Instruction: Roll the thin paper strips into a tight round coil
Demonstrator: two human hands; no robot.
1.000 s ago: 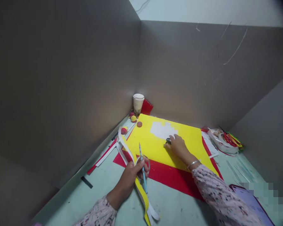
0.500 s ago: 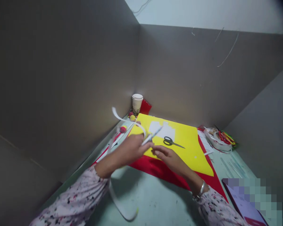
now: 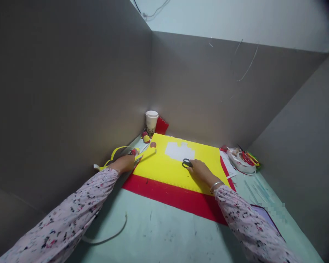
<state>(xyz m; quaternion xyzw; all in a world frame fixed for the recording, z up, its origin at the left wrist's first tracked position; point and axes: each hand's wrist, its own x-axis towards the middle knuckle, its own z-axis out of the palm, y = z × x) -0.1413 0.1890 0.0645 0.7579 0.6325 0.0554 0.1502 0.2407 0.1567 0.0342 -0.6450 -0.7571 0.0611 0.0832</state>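
My left hand [image 3: 125,163] is at the left edge of the yellow sheet [image 3: 164,175], with its fingers closed and turned away from me. A narrow yellow strip [image 3: 117,148] with a white end curls around this hand, and it appears held there; a thin pointed item beside the fingertips is too small to make out. My right hand [image 3: 200,170] rests over the yellow sheet, closed on dark-handled scissors [image 3: 186,163]. Their blades are hidden beneath the hand. White paper pieces [image 3: 178,151] lie just beyond the scissors.
Under the yellow sheet lies a red sheet [image 3: 167,194]. A lidded paper cup [image 3: 151,120] and small red-and-yellow balls [image 3: 146,138] stand at the back left. Tape rolls and coloured bits [image 3: 242,160] sit at right, near a tablet-like device [image 3: 264,215]. Grey partitions [image 3: 192,91] enclose the table.
My hands have moved apart, the left one leftward with the strip. My right hand, empty before, has taken hold of the scissors. The white pen no longer shows clearly.
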